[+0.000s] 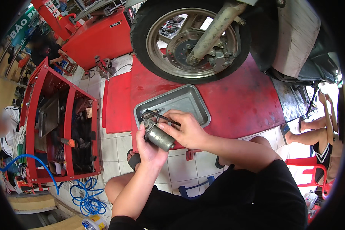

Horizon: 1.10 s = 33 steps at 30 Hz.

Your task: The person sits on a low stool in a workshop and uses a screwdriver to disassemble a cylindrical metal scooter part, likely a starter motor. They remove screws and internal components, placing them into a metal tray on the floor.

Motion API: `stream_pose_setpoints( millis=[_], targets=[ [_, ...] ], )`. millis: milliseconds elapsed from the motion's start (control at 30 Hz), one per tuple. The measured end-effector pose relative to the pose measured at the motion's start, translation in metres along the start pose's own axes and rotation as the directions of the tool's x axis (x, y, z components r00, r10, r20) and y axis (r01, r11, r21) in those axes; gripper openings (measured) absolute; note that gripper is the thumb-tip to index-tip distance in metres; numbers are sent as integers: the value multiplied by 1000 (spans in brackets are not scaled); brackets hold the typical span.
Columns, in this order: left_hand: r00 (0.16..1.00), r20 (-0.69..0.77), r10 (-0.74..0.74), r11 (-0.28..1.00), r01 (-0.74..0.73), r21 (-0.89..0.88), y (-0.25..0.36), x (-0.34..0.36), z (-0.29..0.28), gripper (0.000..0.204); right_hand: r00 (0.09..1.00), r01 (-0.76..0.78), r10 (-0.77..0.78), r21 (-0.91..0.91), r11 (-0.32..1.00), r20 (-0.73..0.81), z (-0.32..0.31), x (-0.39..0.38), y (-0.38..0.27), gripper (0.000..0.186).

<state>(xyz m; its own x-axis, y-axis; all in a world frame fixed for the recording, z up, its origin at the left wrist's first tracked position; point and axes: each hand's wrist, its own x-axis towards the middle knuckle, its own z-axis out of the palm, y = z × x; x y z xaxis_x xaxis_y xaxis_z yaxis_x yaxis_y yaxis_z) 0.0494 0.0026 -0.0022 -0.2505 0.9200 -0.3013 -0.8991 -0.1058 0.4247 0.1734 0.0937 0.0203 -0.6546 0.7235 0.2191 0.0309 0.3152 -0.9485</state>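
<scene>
In my left hand (151,152) is a worn metal starter motor (160,138), a cylinder with a geared nose end; the fingers wrap round it and hold it tilted above the near edge of a grey metal tray (201,102). My right hand (190,131) pinches a slim black stick-like tool (165,117). Its far end reaches over the motor's nose end, and I cannot make out whether it touches. The right thumb rests near the motor's body. Small parts inside the tray are partly hidden behind my hands.
The tray lies on a red lift platform (241,105), below a scooter's front wheel (142,46). A red tool cart (71,130) stands left, near a coiled blue hose (87,197). People sit at both sides; a red chair (308,168) is at right.
</scene>
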Motion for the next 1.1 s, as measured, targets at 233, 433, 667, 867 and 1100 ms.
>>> stream_pose_setpoints(
  millis=[233,433,667,867,1100],
  targets=[
    [969,-226,-97,995,92,-33,-3,-5,17,54,987,-142,149,-124,982,52,-1,5,6,30],
    [939,-306,-159,987,149,-57,-5,-4,11,56,953,-274,282,-86,958,107,1,8,16,32],
    [918,-368,-149,989,135,-63,-9,-3,17,56,922,-340,348,-75,937,168,-1,10,22,28],
    [913,-365,-180,984,166,-72,-10,-3,18,54,852,-509,486,88,856,197,-3,11,24,27],
    [928,-344,-144,990,137,-43,-11,-1,14,52,897,-394,413,-140,908,155,-5,12,19,38]
  ],
)
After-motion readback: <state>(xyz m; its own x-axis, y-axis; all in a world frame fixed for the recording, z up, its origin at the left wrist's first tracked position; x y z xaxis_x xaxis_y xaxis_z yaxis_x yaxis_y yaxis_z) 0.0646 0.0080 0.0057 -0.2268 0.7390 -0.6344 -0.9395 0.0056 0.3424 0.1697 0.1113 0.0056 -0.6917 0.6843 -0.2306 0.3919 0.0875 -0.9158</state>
